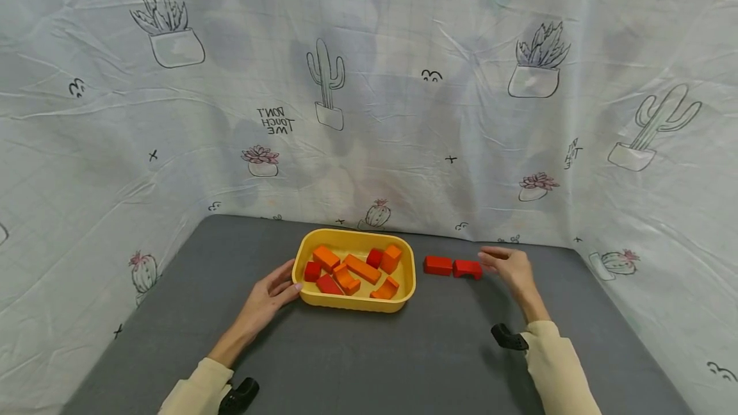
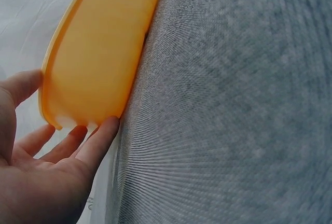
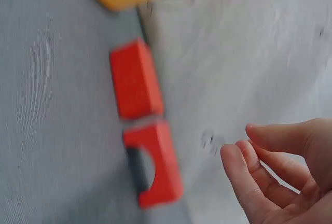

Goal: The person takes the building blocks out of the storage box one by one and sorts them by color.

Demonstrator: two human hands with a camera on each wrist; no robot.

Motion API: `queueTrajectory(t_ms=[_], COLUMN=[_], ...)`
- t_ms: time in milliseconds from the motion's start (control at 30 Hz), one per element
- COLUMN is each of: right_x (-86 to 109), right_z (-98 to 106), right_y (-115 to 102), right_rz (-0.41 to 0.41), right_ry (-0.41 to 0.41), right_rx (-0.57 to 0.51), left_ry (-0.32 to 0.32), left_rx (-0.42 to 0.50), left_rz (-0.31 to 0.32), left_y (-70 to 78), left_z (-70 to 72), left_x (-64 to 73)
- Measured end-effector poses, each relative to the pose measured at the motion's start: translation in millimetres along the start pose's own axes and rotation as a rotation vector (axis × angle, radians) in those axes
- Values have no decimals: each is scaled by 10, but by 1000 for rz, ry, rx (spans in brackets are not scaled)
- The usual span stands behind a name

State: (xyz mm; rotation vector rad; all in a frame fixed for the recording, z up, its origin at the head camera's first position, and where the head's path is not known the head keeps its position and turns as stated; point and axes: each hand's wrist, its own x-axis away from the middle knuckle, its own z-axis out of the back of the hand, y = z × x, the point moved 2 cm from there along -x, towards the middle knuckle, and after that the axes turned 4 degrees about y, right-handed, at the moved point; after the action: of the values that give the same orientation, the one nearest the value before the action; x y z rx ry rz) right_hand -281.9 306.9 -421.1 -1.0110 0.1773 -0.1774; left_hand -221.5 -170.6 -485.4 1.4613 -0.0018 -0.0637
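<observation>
My left hand (image 1: 268, 296) rests at the left end of a yellow tray (image 1: 357, 305), fingers against its outer wall and thumb by the front corner. In the left wrist view the fingertips (image 2: 110, 124) touch the tray's end near the table. Inside the tray lie several red and orange blocks, among them a long orange block (image 1: 362, 269). My right hand (image 1: 512, 269) hovers just right of a red arch block (image 1: 467, 269), its loosely bent fingers holding nothing. Left of that arch, lined up end to end, lies a plain red block (image 1: 438, 266).
The grey table (image 1: 369, 364) reaches back to a pale curtain (image 1: 392, 133) printed with cacti, which also hangs along both sides. Each wrist wears a black camera mount, one on the left (image 1: 239, 396) and one on the right (image 1: 508, 338).
</observation>
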Motion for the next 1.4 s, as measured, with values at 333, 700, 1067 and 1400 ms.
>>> queueTrajectory(t_ms=[333,700,1067,1400], right_x=[283,643,842,713], right_z=[-375,-1194,-1788,-2159], right_y=[-532,-858,-1102,-1235], right_rz=[132,179,514,528], right_ry=[-128,-406,-380,-526], right_rx=[21,-122,3,116], left_ry=[-5,-2,-4,-24], left_rx=[-11,-4,-21,4], left_rz=[-28,-38,-32,-24], left_y=[4,10,-12,-18], left_z=[19,29,23,0], left_x=[-1,5,3,-3])
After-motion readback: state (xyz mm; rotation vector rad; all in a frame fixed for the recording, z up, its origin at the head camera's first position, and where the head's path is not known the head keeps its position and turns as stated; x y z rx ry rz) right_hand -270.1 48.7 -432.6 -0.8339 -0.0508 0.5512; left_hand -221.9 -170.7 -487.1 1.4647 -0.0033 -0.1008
